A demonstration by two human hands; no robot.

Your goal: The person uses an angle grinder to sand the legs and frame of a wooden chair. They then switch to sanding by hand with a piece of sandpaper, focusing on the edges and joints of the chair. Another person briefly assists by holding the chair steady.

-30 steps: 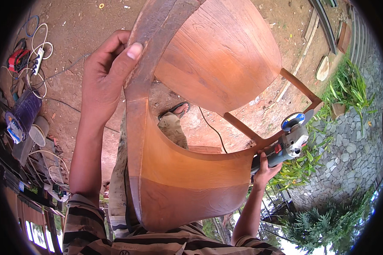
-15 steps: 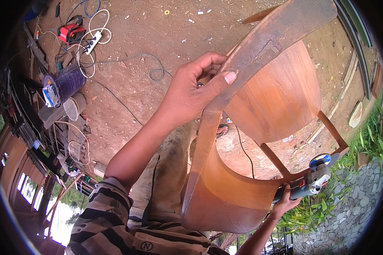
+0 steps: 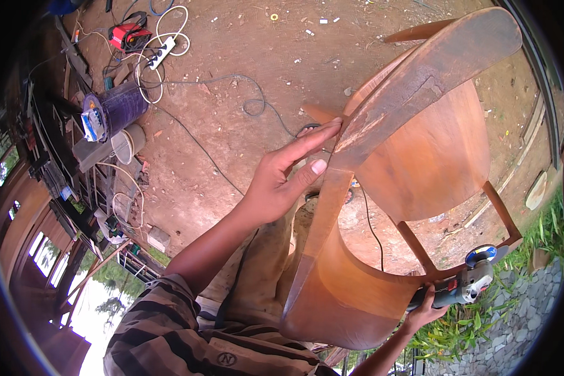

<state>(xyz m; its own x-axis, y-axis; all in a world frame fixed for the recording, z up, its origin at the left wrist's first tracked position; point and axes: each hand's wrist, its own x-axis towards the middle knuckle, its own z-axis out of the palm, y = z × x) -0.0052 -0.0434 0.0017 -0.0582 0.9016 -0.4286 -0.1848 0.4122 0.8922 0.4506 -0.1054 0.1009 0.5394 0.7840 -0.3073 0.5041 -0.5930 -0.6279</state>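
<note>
A wooden chair [image 3: 413,169] is seen in front of the person's body, tilted, with its rounded seat panel turned into view; whether its weight is borne by the ground cannot be told. Its broad, dark armrest [image 3: 442,69] is stretched toward the upper right, and its curved backrest [image 3: 351,294] is set close to the striped shirt [image 3: 163,319].

The armrest's near edge is touched by the fingertips of the left hand [image 3: 282,182], which is held mostly open: the fingers are extended, the thumb is spread apart from them, and nothing is seen to be gripped. An angle grinder [image 3: 454,289] is grasped by the right hand [image 3: 427,310], whose fingers are partly hidden but closed around its body, just beside the chair's lower right frame. A blue-faced disc [image 3: 480,253] is carried at its head.

On the bare earth ground [image 3: 200,138], a black cord [image 3: 373,229] is seen through the chair's opening. Farther left, a white power strip [image 3: 162,54], a red machine [image 3: 130,36], a purple cylindrical container [image 3: 122,106] and a pale bucket [image 3: 129,144] are placed. To the right, green plants [image 3: 460,332] are bordered by grey stone paving [image 3: 520,326].
</note>
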